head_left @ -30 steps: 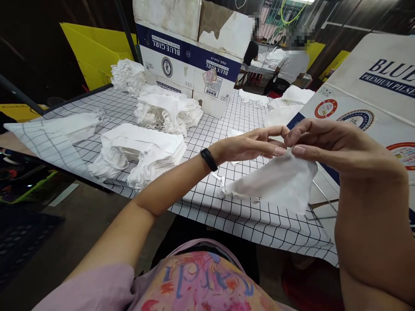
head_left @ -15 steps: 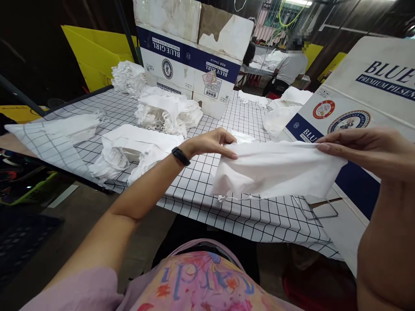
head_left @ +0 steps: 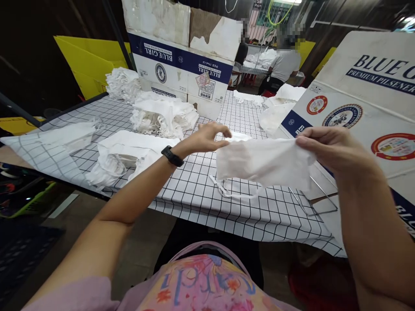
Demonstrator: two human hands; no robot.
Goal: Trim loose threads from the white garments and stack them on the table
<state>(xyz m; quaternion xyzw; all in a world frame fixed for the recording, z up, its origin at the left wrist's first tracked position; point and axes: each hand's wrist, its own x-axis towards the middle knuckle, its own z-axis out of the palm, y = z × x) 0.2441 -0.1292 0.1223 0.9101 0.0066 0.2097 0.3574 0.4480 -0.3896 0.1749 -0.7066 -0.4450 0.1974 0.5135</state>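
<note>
A piece of thin white cloth (head_left: 266, 162) hangs stretched above the near part of the table. My right hand (head_left: 327, 144) pinches its upper right corner between thumb and fingers. At the upper left corner is my left hand (head_left: 210, 136), its thumb and forefinger parted, the thumb close to the cloth's edge. Whether that thumb touches the cloth is hard to see. Below the cloth, a narrow white strip (head_left: 240, 195) loops over the checked tablecloth (head_left: 194, 181); I cannot tell if it is joined to the cloth.
Stacks of white cloth pieces (head_left: 162, 112) lie to the left, with another folded pile (head_left: 136, 144) nearer me. An upright beer carton (head_left: 181, 60) stands behind them; a second carton (head_left: 343, 99) leans at right beside a bent wire stand (head_left: 319, 211). People sit further back.
My left hand's pinch on the cloth has loosened and its fingers have parted. My right hand has moved left with its corner, and the white strip now shows below.
</note>
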